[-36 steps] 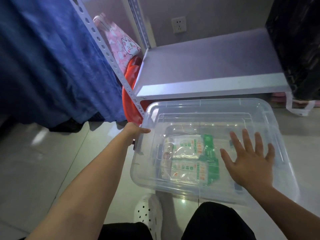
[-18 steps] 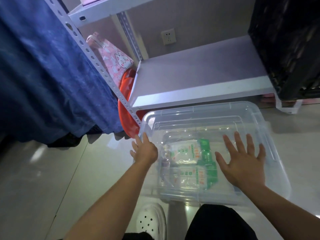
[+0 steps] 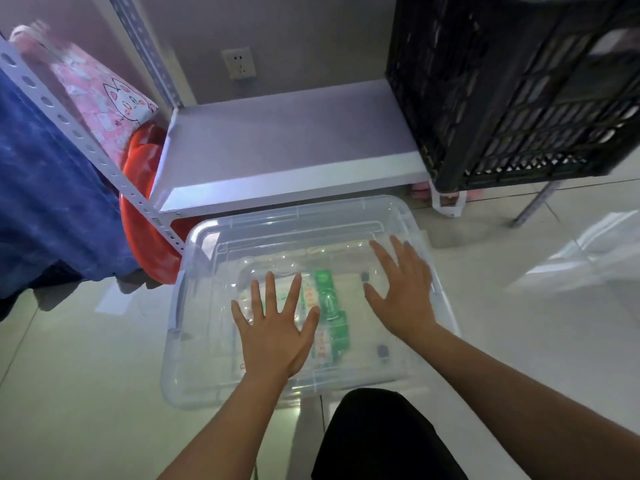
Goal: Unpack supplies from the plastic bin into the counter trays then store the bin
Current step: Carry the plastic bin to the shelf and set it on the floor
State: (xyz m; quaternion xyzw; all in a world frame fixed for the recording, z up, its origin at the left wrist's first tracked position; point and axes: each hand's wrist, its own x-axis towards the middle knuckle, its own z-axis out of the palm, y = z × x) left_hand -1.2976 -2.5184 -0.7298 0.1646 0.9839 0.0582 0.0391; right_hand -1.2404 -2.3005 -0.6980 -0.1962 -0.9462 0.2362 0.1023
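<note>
Now that the left hand [image 3: 273,336] has left the rim to lie flat beside the right hand [image 3: 403,289], both grips wide on the lidded clear plastic bin [image 3: 194,341], it looks ready for pushing toward the shelf [image 3: 287,143].

Lidded bin [image 3: 207,341] on floor before shelf [image 3: 277,147]; packets [image 3: 329,306] inside, prob. two; crate [image 3: 512,98] on shelf's right; both hands atop lid.

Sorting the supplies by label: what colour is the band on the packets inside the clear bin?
Green, on whitish packets; seen through the bin in the head view.
</note>
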